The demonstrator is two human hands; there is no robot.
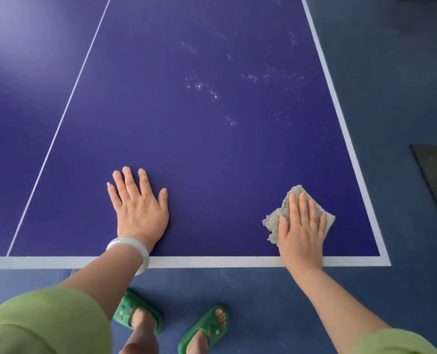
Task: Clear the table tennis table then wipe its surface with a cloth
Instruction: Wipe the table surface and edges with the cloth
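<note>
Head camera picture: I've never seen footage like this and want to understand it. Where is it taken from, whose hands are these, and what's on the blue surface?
There is no machine here. A person wears a camera on their head, so you look forward and down along their own arms. The blue surface with white lines is a table tennis table. The left hand lies flat on it, fingers spread, holding nothing; a pale bangle sits on that wrist. The right hand presses a grey cloth flat against the table near its right edge, fingers straight. Farther out, whitish specks dot the surface. Below the table's near edge you see the person's feet in green sandals on the floor.
</note>
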